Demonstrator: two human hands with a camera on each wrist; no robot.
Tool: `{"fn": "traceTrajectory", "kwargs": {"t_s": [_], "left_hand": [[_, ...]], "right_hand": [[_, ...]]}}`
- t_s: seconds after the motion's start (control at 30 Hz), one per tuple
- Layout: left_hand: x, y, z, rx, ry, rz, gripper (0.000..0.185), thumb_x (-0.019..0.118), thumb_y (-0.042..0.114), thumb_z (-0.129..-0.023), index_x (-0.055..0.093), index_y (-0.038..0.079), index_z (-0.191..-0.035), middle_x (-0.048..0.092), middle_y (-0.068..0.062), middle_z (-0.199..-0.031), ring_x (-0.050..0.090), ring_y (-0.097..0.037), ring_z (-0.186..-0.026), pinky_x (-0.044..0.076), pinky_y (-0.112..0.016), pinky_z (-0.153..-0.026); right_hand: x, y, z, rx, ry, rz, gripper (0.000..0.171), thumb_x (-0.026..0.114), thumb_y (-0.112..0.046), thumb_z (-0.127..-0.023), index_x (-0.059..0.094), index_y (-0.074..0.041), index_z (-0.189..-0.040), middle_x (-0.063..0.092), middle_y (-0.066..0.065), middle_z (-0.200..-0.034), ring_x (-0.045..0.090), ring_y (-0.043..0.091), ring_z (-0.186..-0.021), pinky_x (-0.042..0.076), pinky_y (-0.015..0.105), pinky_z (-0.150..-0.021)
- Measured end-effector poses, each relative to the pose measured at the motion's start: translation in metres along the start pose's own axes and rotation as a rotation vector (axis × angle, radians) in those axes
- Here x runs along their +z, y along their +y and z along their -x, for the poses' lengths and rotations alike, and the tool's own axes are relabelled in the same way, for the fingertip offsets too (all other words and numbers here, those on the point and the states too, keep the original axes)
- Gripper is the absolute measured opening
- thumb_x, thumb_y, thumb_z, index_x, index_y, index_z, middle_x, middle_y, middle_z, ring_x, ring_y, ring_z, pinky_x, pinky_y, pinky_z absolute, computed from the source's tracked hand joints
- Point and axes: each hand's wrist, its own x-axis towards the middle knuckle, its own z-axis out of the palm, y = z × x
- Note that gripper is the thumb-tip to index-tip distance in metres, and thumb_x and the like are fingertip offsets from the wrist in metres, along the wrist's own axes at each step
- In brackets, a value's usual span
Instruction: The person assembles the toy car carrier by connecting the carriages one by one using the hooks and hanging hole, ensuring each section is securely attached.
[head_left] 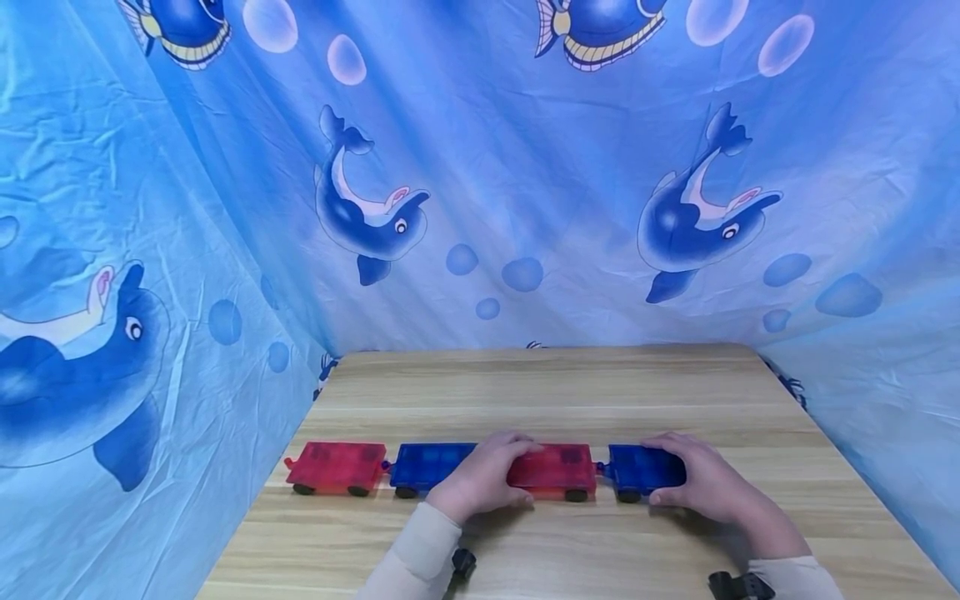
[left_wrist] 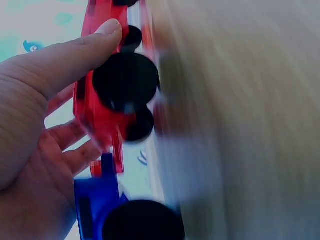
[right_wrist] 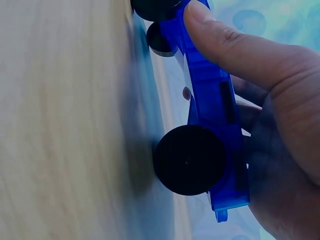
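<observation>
Toy train cars, red and blue by turns, stand in a row across the wooden table. My left hand (head_left: 483,479) grips the red car (head_left: 558,468) right of centre, thumb on its near side. In the left wrist view that red car (left_wrist: 102,122) shows black wheels, with a blue car (left_wrist: 92,192) hooked behind it. My right hand (head_left: 708,482) holds the blue car (head_left: 636,467) at the right end, fingers over the far side. The right wrist view shows the thumb along this blue car (right_wrist: 212,95). A small coupling (head_left: 602,469) lies between the two held cars.
Left of my left hand stand another blue car (head_left: 427,465) and, at the left end, a red car (head_left: 341,467). The wooden table (head_left: 547,383) has a blue curtain (head_left: 495,167) with dolphins behind it and at its sides.
</observation>
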Motion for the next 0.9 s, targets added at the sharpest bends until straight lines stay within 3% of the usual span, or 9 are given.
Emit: {"fn": "traceTrajectory", "kwargs": {"t_s": [0.43,0.73,0.9], "left_hand": [[-0.002,-0.008,0.004,0.046,0.017,-0.013,0.071,0.082,0.044,-0.073,0.053,0.031,-0.136,0.051,0.011,-0.131,0.048,-0.015,-0.121,0.041,-0.039,-0.101],[-0.001,-0.006,0.002,0.041,0.016,-0.004,0.073,0.083,0.046,-0.072,0.052,0.033,-0.137,0.050,0.011,-0.131,0.048,-0.016,-0.121,0.042,-0.039,-0.100],[-0.007,-0.013,0.006,0.042,0.011,0.020,0.075,0.079,0.052,-0.074,0.049,0.032,-0.140,0.045,0.007,-0.139,0.044,-0.019,-0.125,0.042,-0.042,-0.100]], "right_hand": [[-0.011,0.004,0.002,0.014,-0.034,0.000,0.087,0.084,-0.057,-0.060,0.056,-0.021,-0.134,0.055,0.006,-0.131,0.047,0.037,-0.122,0.038,0.063,-0.094],[-0.016,0.002,0.002,0.040,-0.056,0.026,0.090,0.086,-0.056,-0.057,0.056,-0.020,-0.134,0.053,0.012,-0.135,0.044,0.042,-0.124,0.036,0.065,-0.094],[-0.021,-0.002,-0.001,0.065,-0.096,0.006,0.091,0.084,-0.057,-0.060,0.053,-0.019,-0.137,0.049,0.014,-0.138,0.042,0.043,-0.126,0.036,0.066,-0.094]]}}
